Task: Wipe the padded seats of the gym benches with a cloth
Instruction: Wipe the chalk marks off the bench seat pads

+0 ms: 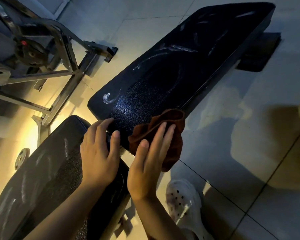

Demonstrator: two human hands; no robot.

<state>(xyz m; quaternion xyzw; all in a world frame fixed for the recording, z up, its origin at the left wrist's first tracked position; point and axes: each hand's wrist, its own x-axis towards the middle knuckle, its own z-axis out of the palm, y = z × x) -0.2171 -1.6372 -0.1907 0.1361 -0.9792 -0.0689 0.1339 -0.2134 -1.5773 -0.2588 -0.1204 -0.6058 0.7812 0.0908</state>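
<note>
A long black padded bench seat point(180, 66) runs from the centre toward the upper right, streaked with white smears. A second dark padded seat point(42, 174) lies at the lower left, also smeared. A brown cloth point(173, 135) is bunched on the near end of the long seat and hangs over its edge. My right hand point(149, 161) lies flat on the cloth with straight fingers. My left hand point(100, 153) rests with spread fingers at the gap between the two seats, fingertips touching the long seat's near edge.
A steel frame of a gym machine point(62, 66) with a weight plate point(31, 51) stands at the upper left. A small weight plate point(22, 158) lies on the tiled floor at left. A white perforated shoe point(184, 205) is beside the bench. The bench foot point(260, 52) sticks out upper right.
</note>
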